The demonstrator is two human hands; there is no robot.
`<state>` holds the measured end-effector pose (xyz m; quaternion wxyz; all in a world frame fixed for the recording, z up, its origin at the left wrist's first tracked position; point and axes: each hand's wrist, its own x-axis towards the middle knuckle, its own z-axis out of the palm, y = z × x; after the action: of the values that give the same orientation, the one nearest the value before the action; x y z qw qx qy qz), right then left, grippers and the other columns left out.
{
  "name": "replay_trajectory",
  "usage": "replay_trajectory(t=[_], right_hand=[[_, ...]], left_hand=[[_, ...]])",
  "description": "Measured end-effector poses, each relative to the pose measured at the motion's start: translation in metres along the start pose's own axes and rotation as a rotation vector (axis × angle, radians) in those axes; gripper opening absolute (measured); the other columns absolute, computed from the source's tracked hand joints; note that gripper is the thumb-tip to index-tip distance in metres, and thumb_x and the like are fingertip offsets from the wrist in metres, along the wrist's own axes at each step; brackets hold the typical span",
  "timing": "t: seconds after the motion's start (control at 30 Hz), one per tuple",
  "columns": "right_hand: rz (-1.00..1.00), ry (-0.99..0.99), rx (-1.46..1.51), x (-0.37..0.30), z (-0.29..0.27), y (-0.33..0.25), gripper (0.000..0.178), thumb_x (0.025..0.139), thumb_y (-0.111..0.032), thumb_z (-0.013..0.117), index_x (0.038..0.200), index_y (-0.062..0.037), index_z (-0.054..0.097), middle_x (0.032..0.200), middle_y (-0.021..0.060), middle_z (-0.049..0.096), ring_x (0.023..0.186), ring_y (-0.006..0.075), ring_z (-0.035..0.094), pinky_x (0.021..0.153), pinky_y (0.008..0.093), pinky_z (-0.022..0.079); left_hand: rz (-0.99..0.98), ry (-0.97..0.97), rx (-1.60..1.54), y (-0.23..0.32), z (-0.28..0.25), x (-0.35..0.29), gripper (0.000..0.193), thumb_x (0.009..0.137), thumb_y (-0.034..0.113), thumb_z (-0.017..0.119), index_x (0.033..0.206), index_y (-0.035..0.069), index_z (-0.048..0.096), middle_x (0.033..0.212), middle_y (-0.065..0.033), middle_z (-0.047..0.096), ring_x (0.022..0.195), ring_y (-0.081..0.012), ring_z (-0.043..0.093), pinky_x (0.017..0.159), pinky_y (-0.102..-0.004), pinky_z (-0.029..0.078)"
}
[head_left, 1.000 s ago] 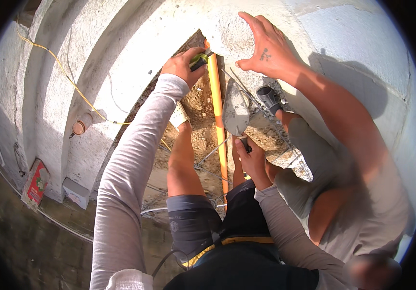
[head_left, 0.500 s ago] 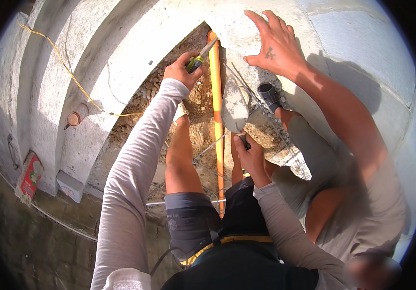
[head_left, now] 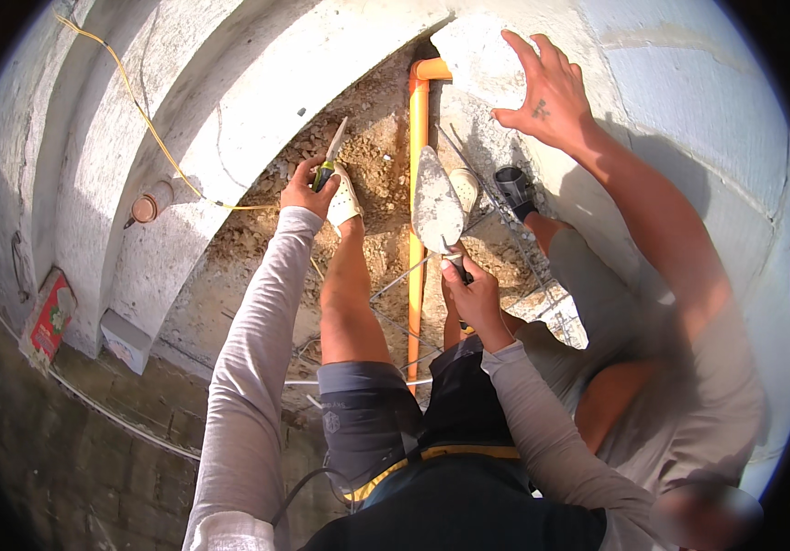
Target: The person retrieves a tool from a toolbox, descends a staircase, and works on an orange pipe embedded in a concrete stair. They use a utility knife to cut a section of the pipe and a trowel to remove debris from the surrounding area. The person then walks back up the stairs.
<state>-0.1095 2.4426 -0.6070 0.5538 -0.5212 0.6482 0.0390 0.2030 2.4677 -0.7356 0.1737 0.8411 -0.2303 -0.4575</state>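
Note:
My left hand [head_left: 308, 188] is closed on a narrow, pointed blade tool [head_left: 336, 142] with a black and green handle. It is above the rubble, just left of the orange pipe [head_left: 419, 119]. In my right hand [head_left: 474, 292] is a masonry trowel [head_left: 438, 204], its pointed blade coated with grey mortar and aimed away from me. The trowel blade overlaps the pipe in view; whether they touch I cannot tell. The pipe runs lengthwise between my legs and bends right at an elbow [head_left: 431, 69] at its far end.
A co-worker's hand [head_left: 555, 96] is spread over the pale concrete on the right. Metal rods [head_left: 468, 151] lie by a dark shoe [head_left: 512, 184]. Curved concrete steps [head_left: 174, 101] rise on the left, with a yellow cord [head_left: 142, 115], a copper-coloured cup [head_left: 144, 208] and a red box [head_left: 49, 317].
My left hand has drawn the blade tool back and left, away from the pipe's elbow. The trowel has shifted slightly left over the pipe. The co-worker's hand stays spread.

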Motion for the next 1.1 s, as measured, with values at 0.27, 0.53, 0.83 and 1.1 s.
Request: replay_trajectory(t=[0.27, 0.53, 0.83, 1.1], right_hand=[[-0.036, -0.019, -0.07, 0.003, 0.002, 0.0, 0.038, 0.099, -0.031, 0.069, 0.126, -0.0032, 0.069, 0.068, -0.0001, 0.06, 0.062, 0.0055, 0.053, 0.059, 0.0264, 0.045], [-0.099, 0.001, -0.138, 0.005, -0.001, 0.003, 0.037, 0.099, -0.029, 0.07, 0.125, -0.0028, 0.069, 0.073, 0.0026, 0.066, 0.067, 0.0064, 0.056, 0.063, 0.0267, 0.048], [-0.063, 0.085, -0.073, 0.004, -0.004, 0.01, 0.043, 0.098, -0.034, 0.07, 0.13, -0.0042, 0.067, 0.073, 0.0008, 0.065, 0.069, 0.0064, 0.057, 0.064, 0.0265, 0.048], [-0.045, 0.155, -0.074, 0.005, -0.015, 0.014, 0.046, 0.096, -0.043, 0.068, 0.121, -0.0038, 0.07, 0.075, 0.0159, 0.07, 0.063, 0.0253, 0.066, 0.063, 0.0367, 0.05]], left_hand=[[-0.12, -0.043, -0.039, -0.041, 0.0, -0.024, 0.055, 0.083, 0.036, 0.08, 0.133, 0.019, 0.064, 0.11, -0.0129, 0.074, 0.098, -0.0252, 0.073, 0.089, -0.0374, 0.057], [-0.146, -0.053, -0.029, -0.047, 0.008, -0.027, 0.055, 0.082, 0.038, 0.08, 0.132, 0.02, 0.064, 0.109, -0.0124, 0.074, 0.097, -0.0263, 0.073, 0.088, -0.038, 0.057], [0.101, -0.024, -0.079, -0.005, 0.023, -0.026, 0.055, 0.089, 0.033, 0.074, 0.137, 0.012, 0.058, 0.102, -0.014, 0.072, 0.09, -0.0226, 0.071, 0.082, -0.0365, 0.056], [0.385, 0.001, 0.034, 0.046, 0.015, -0.043, 0.051, 0.09, 0.028, 0.074, 0.135, 0.012, 0.058, 0.108, -0.0162, 0.071, 0.096, -0.0314, 0.072, 0.083, -0.0406, 0.057]])
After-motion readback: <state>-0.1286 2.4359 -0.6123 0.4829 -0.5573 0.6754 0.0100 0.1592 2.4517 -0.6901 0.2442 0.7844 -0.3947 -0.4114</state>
